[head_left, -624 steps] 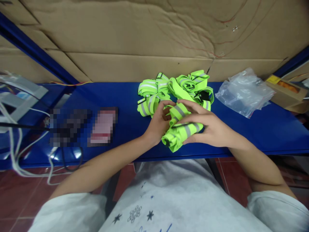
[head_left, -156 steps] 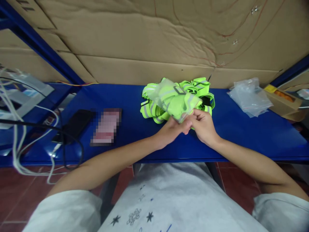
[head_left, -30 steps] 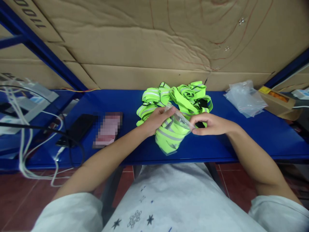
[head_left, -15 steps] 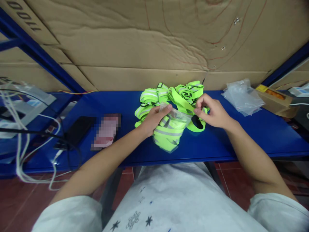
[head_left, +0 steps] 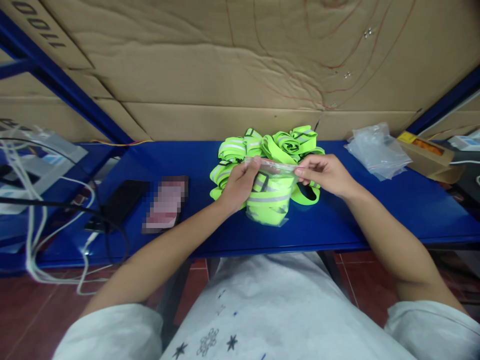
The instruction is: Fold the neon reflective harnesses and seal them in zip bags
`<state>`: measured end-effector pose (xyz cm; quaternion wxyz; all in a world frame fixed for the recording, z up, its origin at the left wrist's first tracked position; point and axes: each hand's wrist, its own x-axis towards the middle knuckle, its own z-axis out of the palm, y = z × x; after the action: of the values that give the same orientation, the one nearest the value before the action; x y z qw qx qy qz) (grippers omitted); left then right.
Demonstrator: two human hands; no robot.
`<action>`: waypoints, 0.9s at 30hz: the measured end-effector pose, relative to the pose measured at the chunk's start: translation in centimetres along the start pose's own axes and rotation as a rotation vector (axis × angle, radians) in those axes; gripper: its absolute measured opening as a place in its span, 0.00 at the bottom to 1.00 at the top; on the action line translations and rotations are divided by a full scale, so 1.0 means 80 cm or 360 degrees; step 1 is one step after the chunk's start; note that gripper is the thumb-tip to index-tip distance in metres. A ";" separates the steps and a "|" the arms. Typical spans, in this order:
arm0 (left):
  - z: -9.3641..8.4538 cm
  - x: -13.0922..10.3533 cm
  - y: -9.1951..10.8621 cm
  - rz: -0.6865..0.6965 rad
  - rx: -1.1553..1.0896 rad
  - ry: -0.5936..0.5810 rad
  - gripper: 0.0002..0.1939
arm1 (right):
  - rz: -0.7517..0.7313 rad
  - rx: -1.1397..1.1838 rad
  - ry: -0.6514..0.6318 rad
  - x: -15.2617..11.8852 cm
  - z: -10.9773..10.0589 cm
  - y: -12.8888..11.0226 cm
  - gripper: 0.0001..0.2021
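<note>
A clear zip bag [head_left: 275, 167] is stretched by its top edge between both hands. Inside it lies a folded neon-yellow reflective strap [head_left: 270, 200] with a grey stripe and a black buckle. My left hand [head_left: 240, 184] pinches the bag's upper left corner, thumb on top. At the upper right corner, my right hand [head_left: 323, 172] grips the edge between thumb and fingers. Just behind the bag sits a heap of more rolled neon straps [head_left: 288, 142]; one loop hangs forward under my right hand.
Clear plastic bags [head_left: 377, 150] lie stacked at the right, beside an open cardboard box [head_left: 431, 157]. To the left are a phone with a blurred screen [head_left: 165, 204], a black device [head_left: 120, 205] and tangled white cables [head_left: 30, 230]. A cardboard wall [head_left: 210, 75] rises behind the blue table [head_left: 330, 230].
My right hand has moved from above the loose strap to the bag's right corner and taken hold of it. The bag has shifted slightly right and straightened, its top edge now taut.
</note>
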<state>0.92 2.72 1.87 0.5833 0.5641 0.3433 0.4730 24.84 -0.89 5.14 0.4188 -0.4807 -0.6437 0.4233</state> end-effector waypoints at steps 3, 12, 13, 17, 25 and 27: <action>0.002 -0.002 0.003 -0.0028 -0.0018 0.0023 0.31 | 0.0116 0.0093 -0.0026 0.000 0.001 -0.003 0.24; -0.001 -0.003 0.002 -0.0086 -0.0177 -0.0082 0.24 | 0.0099 0.0113 0.0089 0.000 0.006 0.003 0.26; -0.001 -0.004 0.002 -0.0089 -0.0182 -0.0091 0.23 | 0.0086 0.0094 0.0085 -0.001 0.006 0.003 0.26; 0.000 -0.007 0.002 -0.0069 -0.0137 -0.0086 0.23 | 0.0003 -0.0003 -0.0001 -0.002 0.004 0.003 0.26; 0.001 -0.012 -0.002 -0.0055 -0.0083 -0.0105 0.22 | -0.0108 -0.0094 -0.0063 -0.005 0.012 0.006 0.24; 0.001 -0.012 -0.002 -0.0043 -0.0081 -0.0137 0.22 | -0.0173 -0.0125 -0.0026 -0.006 0.012 0.007 0.24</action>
<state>0.71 1.82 1.56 0.6181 0.5640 0.3135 0.4490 24.14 -1.37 4.30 0.4167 -0.4576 -0.6884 0.3783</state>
